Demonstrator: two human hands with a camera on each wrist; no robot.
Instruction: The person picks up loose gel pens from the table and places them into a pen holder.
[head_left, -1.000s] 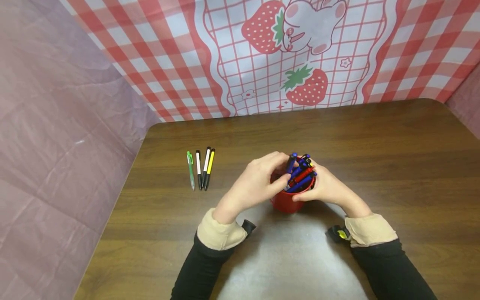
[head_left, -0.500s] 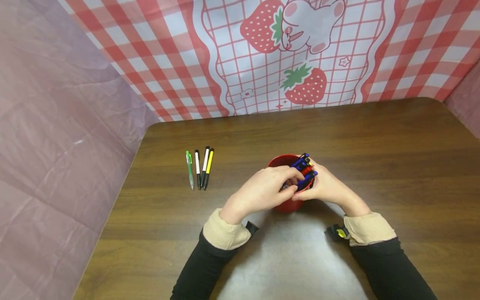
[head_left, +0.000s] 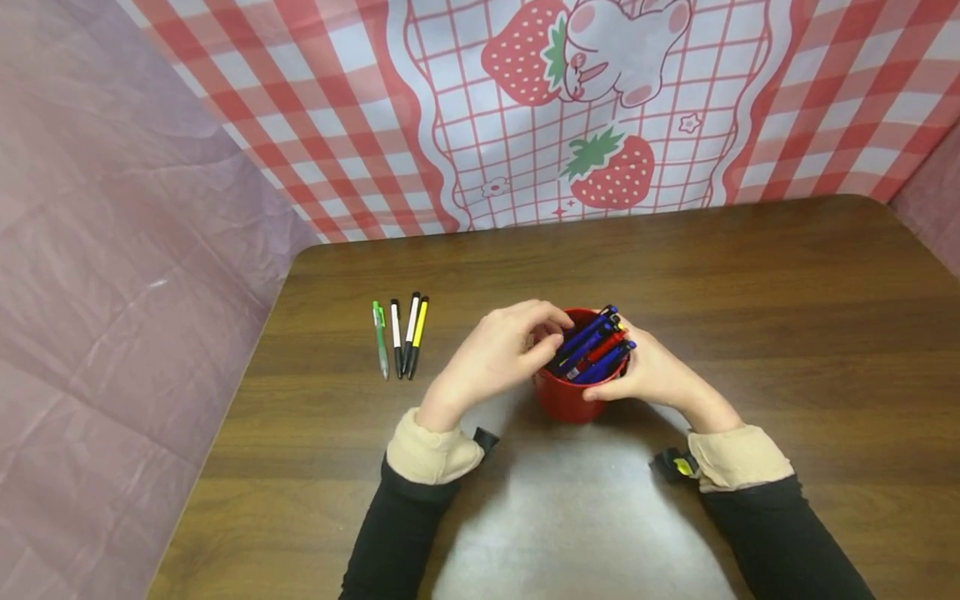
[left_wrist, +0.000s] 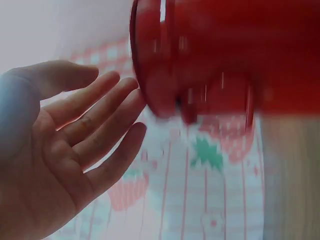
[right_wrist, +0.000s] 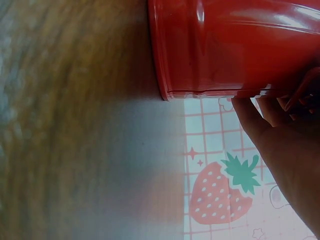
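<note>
Smooth, glossy, metal-looking bucket (right_wrist: 235,55)

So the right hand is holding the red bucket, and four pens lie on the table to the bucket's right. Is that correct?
Not quite: the four pens lie to the left of the red bucket, as the head view shows. The right hand is indeed holding it.

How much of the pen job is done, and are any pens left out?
Done, it seems: several blue pens and a red pen lean inside the red bucket. In hand: the right hand grips the bucket; the left hand is close by, holding nothing. Probably left: the green pen, two white-and-black pens and yellow-and-black pen lying on the table.
</note>
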